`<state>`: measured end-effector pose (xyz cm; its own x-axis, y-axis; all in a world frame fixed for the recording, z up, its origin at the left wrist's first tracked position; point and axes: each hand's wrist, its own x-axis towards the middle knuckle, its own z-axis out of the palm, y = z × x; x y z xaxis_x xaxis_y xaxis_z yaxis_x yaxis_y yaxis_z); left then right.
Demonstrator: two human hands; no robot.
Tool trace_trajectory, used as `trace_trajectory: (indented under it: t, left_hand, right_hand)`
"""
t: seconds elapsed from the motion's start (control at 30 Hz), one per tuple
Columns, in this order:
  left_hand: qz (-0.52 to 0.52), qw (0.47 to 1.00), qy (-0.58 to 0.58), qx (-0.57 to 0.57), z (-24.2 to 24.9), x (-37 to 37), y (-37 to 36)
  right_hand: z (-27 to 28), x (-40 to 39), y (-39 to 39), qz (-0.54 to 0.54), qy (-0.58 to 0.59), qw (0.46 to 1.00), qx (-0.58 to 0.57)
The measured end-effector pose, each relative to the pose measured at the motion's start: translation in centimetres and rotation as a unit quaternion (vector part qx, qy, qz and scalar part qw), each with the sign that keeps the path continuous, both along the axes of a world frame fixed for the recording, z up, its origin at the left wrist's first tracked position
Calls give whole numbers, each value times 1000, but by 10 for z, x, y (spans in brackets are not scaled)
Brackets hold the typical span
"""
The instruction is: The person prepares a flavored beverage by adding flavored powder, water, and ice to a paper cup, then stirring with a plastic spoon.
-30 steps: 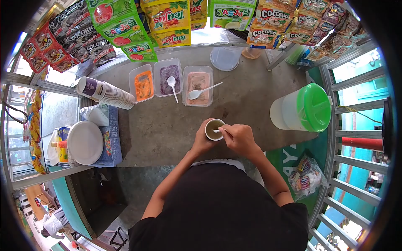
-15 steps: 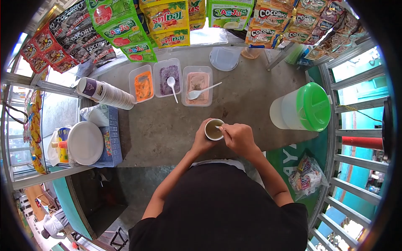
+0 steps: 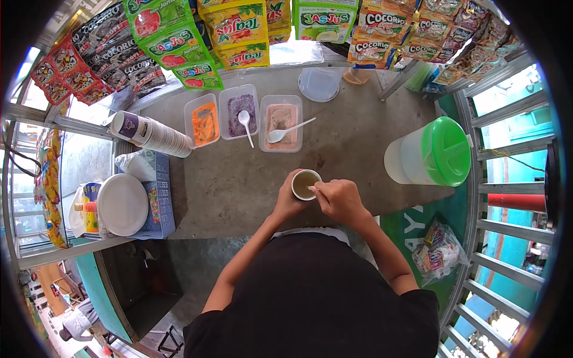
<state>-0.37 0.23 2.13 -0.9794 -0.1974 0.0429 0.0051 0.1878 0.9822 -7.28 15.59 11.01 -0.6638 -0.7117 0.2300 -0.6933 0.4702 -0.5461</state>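
- The paper cup is at the centre of the frame, just above the dark shirt; it contains a murky, brownish-green liquid.
- The left hand is wrapped around the cup's left side, grasping it.
- The right hand pinches a pale spoon over the cup's right rim; its lower end is in the liquid, and most of it is hidden.
- Above the cup, on the grey counter, three clear tubs stand in a row: the orange tub at left, the purple tub in the middle and the pink tub at right.
- One white spoon lies in the purple tub, another in the pink tub, each with its handle past the rim.
- Left of the tubs, a stack of paper cups lies on its side.
- Right of centre is a translucent container with a green lid.
- A blue basket and a round white lid are at the left of the frame.
- At lower right, a plastic bag of packets rests on a green banner.
- Drink sachets hang along the top.
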Motion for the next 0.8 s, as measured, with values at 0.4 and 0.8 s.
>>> trace_trajectory:
  t: [0.4, 0.8]
  left_hand:
    - [12, 1000, -4, -21, -8, 3, 2]
    - [13, 1000, 2, -26, -3, 3, 3]
  right_hand:
    - [26, -17, 29, 22, 40, 991, -127]
    - [18, -14, 60, -136, -130, 968, -165]
